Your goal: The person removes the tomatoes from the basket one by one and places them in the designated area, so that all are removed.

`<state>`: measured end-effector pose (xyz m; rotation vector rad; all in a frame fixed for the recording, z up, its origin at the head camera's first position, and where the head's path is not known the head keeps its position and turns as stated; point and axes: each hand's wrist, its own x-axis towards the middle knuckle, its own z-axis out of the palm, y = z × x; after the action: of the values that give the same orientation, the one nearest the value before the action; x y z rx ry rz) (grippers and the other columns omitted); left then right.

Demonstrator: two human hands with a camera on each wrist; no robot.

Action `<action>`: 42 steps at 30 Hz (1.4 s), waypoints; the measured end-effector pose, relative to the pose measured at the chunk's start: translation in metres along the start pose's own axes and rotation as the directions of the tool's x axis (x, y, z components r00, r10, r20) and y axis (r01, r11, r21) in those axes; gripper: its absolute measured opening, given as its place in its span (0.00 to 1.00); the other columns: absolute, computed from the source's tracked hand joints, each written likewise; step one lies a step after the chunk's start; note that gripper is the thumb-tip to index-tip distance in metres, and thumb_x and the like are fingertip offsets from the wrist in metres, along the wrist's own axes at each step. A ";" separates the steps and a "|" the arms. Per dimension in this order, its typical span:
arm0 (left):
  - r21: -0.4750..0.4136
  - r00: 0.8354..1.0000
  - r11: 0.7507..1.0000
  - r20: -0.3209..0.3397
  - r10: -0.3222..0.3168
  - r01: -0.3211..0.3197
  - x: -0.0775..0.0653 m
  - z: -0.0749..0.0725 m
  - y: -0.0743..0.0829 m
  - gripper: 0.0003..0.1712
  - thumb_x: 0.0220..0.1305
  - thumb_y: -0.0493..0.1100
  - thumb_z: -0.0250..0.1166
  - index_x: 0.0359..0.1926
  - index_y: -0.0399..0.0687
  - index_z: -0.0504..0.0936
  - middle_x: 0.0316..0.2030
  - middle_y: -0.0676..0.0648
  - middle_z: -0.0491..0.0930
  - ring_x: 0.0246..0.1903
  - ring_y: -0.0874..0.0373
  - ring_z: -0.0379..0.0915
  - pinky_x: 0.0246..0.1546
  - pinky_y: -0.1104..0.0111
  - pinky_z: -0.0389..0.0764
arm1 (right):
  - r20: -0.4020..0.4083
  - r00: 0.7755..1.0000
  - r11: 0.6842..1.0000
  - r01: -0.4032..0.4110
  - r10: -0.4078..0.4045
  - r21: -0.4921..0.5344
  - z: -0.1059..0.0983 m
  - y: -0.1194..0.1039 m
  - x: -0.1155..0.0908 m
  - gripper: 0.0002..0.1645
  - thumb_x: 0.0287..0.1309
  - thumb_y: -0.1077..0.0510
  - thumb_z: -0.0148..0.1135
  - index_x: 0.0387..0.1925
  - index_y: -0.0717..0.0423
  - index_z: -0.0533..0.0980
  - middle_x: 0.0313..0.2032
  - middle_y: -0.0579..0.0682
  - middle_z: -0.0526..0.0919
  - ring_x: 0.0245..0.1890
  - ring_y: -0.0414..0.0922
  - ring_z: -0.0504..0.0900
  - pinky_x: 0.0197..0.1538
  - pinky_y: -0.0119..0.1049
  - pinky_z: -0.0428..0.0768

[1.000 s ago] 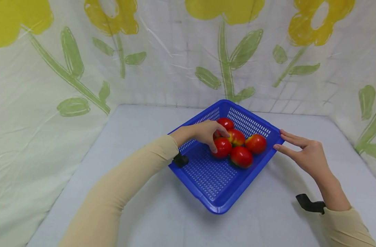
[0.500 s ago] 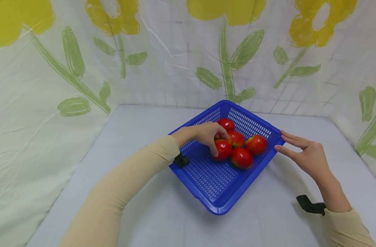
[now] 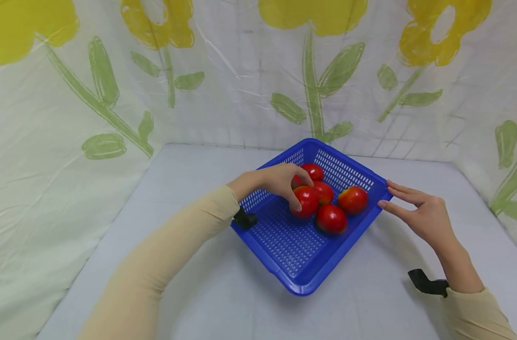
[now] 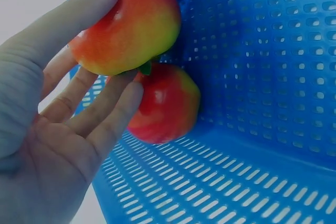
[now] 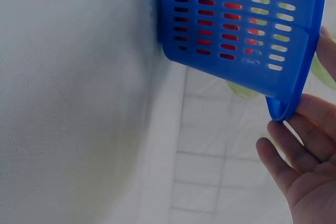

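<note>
My left hand [image 3: 277, 179] reaches over the left side of a blue perforated basket [image 3: 266, 245] and holds a glossy red tomato [image 3: 308, 203] between thumb and fingers. In the left wrist view this tomato [image 4: 139, 30] shows a yellow-green underside and a bit of green leaf, above another tomato [image 4: 170, 103] on the basket floor. Several more red tomatoes [image 3: 332, 219] lie together in the basket, one partly hidden behind the left hand. My right hand [image 3: 424, 212] grips the basket's right corner, thumb on the near side of the rim, fingers on the far side.
The basket stands on a white-covered table [image 3: 190, 283], turned with one corner toward me. Behind it hangs a pale curtain [image 3: 233, 94] printed with yellow flowers and green leaves. Black camera mounts [image 3: 428, 283] sit at both wrists.
The left hand has closed on the near-left tomato and lifted it slightly, drawing a little up and left. Neighbouring tomatoes shifted a little. The right hand stays at the basket corner.
</note>
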<state>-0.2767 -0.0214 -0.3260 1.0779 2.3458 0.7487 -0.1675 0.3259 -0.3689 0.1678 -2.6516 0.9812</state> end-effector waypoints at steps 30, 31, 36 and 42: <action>-0.204 0.980 0.976 -0.196 0.039 -0.079 -0.048 -0.029 -0.001 0.35 0.52 0.50 0.78 0.61 0.54 0.77 0.55 0.52 0.77 0.52 0.57 0.74 0.46 0.66 0.80 | 0.034 0.999 0.999 -0.041 0.040 0.013 -0.001 0.000 0.000 0.36 0.53 0.44 0.74 0.61 0.50 0.76 0.60 0.52 0.76 0.63 0.59 0.69 0.60 0.63 0.66; -0.215 0.976 0.973 -0.215 0.037 -0.084 -0.052 -0.030 -0.003 0.34 0.52 0.50 0.78 0.60 0.55 0.77 0.54 0.53 0.78 0.52 0.57 0.74 0.46 0.66 0.80 | 0.033 0.999 0.999 -0.041 0.041 0.015 -0.001 0.000 0.000 0.36 0.52 0.44 0.74 0.61 0.51 0.76 0.60 0.52 0.76 0.63 0.59 0.69 0.60 0.63 0.66; -0.288 0.960 0.951 -0.279 0.026 -0.110 -0.071 -0.030 -0.015 0.30 0.53 0.51 0.76 0.57 0.55 0.79 0.50 0.55 0.80 0.50 0.56 0.77 0.48 0.63 0.80 | 0.030 0.999 0.999 -0.035 0.035 0.015 0.000 -0.001 0.002 0.36 0.52 0.44 0.75 0.61 0.51 0.77 0.59 0.52 0.77 0.62 0.59 0.70 0.58 0.62 0.68; -0.363 0.949 0.927 -0.314 -0.023 -0.097 -0.088 -0.030 -0.027 0.30 0.56 0.50 0.75 0.60 0.54 0.78 0.54 0.51 0.78 0.48 0.52 0.79 0.45 0.60 0.82 | 0.029 0.999 0.999 -0.035 0.034 0.017 -0.001 -0.001 0.000 0.36 0.52 0.44 0.75 0.61 0.53 0.77 0.59 0.53 0.77 0.62 0.60 0.70 0.58 0.63 0.68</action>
<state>-0.2573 -0.1137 -0.3058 0.8860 2.2953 1.4093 -0.1673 0.3253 -0.3673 0.1413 -2.6813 1.0207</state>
